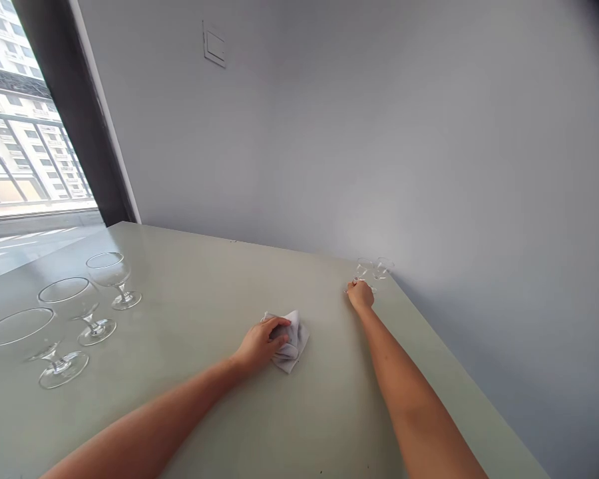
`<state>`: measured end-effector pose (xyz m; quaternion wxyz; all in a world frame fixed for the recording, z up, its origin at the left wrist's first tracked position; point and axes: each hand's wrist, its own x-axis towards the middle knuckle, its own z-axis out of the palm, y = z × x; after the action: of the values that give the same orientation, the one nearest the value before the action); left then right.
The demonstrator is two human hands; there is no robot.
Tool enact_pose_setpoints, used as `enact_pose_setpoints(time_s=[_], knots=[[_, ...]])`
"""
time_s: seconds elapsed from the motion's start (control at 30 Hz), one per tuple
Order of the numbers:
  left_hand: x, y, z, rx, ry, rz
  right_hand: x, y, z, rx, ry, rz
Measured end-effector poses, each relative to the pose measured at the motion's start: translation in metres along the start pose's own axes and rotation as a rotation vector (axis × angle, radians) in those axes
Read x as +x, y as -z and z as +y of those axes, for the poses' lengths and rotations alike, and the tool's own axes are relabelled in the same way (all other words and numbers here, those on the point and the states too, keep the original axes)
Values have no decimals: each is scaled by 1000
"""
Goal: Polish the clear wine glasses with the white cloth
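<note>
My left hand [262, 343] rests on a folded white cloth [295, 342] on the table, its thumb and fingers curled over the cloth's left side. Farther off, my right hand [361, 294] stretches to the table's right back corner, fingers closed around a clear glass that it mostly hides; only faint glass edges show beside the hand. Just beyond it stand two clear glasses [383, 268], small in view. To the left, three clear stemmed glasses [96, 330] stand upright in a row, the nearest at the left edge of the view.
A pale green-grey table top [199, 286] fills the lower view. Its far and right edges meet a plain grey wall [429, 133] with a white switch plate [214, 46]. At the left, a window [24, 126] in a dark frame shows a railing and buildings.
</note>
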<state>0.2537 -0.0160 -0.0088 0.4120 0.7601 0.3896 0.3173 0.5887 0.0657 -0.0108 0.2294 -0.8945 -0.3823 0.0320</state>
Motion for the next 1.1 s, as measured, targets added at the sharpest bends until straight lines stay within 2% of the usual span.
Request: enact_pose_setpoints(time_s=[0.27, 0.4, 0.5, 0.63, 0.7, 0.73, 0.8, 0.83, 0.87, 0.9, 0.97, 1.03, 1.1], knots=[[1, 0, 0, -1, -24, -46, 24, -6, 1, 100, -58, 35], [0, 1, 0, -28, 26, -34, 18, -2, 6, 190, -32, 68], [2, 1, -3, -162, 123, 50, 3, 3, 12, 283, -16, 100], [7, -3, -11, -422, 123, 220, -45, 10, 4, 427, 86, 48], [8, -5, -14, -493, 107, 284, -86, 13, -11, 501, 224, -75], [9, -6, -14, -515, 102, 317, -110, 14, -20, 533, 314, -164], [9, -6, -15, -534, 97, 403, -159, 16, -37, 594, 628, -467], [10, -5, -16, -527, 97, 457, -181, 16, -43, 567, 775, -550], [12, -2, -17, -507, 96, 519, -200, 16, -48, 508, 912, -577], [14, 3, -18, -476, 95, 589, -215, 14, -52, 435, 1010, -553], [20, 20, -22, -409, 111, 760, -233, 7, -54, 292, 1116, -423], [25, 46, -28, -356, 161, 974, -238, 0, -52, 217, 1145, -313], [27, 77, -36, -294, 269, 1210, -235, -5, -48, 214, 1157, -275]])
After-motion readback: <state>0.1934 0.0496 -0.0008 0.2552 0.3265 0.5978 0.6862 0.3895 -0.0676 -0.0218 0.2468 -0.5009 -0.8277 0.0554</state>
